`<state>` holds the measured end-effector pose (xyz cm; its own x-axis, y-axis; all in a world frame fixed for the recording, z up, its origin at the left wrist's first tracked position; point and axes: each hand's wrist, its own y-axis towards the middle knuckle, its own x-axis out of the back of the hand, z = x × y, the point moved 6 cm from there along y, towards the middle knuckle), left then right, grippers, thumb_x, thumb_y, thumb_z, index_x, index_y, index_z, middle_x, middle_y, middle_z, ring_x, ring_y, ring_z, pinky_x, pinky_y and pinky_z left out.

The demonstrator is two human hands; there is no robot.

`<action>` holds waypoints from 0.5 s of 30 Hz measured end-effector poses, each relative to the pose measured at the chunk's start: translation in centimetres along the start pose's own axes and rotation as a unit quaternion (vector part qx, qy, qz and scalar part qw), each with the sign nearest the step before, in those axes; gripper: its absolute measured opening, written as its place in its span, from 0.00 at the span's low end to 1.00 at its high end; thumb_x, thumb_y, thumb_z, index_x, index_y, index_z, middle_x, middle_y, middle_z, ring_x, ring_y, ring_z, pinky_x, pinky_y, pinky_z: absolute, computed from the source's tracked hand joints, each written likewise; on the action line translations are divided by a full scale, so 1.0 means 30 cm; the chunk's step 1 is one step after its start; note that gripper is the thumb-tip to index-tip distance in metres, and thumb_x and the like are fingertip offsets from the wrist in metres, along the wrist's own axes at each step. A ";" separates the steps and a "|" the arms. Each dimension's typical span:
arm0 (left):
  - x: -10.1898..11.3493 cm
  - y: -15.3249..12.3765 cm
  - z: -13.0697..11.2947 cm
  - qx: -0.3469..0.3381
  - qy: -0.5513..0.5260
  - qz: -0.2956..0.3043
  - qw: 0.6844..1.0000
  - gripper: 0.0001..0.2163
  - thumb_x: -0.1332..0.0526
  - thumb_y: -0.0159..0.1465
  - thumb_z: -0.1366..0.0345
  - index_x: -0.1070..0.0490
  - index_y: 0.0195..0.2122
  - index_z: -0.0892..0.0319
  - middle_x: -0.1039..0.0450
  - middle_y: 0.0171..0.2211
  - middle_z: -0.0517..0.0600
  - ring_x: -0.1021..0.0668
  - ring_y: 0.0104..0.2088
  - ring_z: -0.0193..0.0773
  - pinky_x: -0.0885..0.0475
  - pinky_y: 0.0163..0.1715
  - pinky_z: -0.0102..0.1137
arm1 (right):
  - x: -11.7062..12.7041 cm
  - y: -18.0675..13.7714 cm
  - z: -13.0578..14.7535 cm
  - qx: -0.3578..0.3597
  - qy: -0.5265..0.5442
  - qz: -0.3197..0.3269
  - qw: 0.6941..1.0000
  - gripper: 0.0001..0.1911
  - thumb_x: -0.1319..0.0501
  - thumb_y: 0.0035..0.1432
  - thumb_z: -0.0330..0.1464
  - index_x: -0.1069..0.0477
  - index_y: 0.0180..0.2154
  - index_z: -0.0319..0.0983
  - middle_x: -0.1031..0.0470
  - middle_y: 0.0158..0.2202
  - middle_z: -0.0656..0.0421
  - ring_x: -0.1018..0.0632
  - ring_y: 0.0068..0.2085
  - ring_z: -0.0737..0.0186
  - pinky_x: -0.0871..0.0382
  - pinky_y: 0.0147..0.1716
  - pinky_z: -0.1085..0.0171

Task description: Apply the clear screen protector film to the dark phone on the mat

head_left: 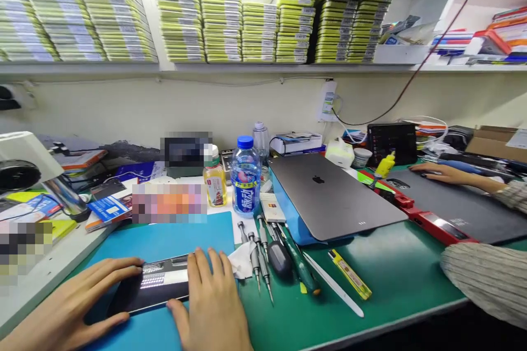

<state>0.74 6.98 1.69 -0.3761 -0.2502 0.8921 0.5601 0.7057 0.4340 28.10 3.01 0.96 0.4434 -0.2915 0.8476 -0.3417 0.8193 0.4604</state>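
A black, glossy phone (158,284) lies flat on a light-blue mat (164,238), with bright light mirrored in its surface. My left hand (80,293) holds its left end, fingertips along the far edge and thumb at the near edge. Over the right end lies my right hand (214,296), its thumb at the near edge and its fingers reaching across to the far edge; it covers that end. Just right of this hand are a crumpled white tissue (242,260) and several slim screwdrivers (259,263).
Beyond the mat stand a blue-capped bottle (246,178) and a smaller yellow-liquid bottle (214,184). A grey tablet (329,192) rests on a blue box. Nearby are a green-handled tool (302,266), a white stick (335,285) and a yellow cutter (349,274). Another person's arm (486,285) is at right.
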 end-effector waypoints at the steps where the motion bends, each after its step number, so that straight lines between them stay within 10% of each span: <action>1: 0.012 0.014 -0.024 -0.020 0.001 0.008 1.000 0.24 0.27 0.68 0.53 0.22 0.65 0.33 0.15 0.62 0.43 0.10 0.53 0.52 0.11 0.52 0.40 | -0.004 -0.002 -0.004 0.005 0.001 -0.008 1.000 0.35 0.38 0.76 0.52 0.27 0.70 0.33 0.21 0.70 0.45 0.18 0.66 0.35 0.20 0.67 0.40; 15: 0.036 0.069 -0.082 -0.019 -0.035 0.057 0.998 0.27 0.30 0.73 0.41 0.26 0.64 0.53 0.17 0.59 0.59 0.14 0.52 0.51 0.19 0.55 0.41 | -0.043 -0.021 -0.095 0.151 -0.077 -0.065 0.983 0.42 0.40 0.79 0.43 0.51 0.83 0.36 0.27 0.75 0.50 0.18 0.67 0.37 0.17 0.61 0.44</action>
<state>3.30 6.53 3.87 -0.3586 -0.1212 0.9256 0.6289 0.7014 0.3355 30.09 4.29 -1.16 0.3759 -0.4744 0.7960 -0.5309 0.5938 0.6046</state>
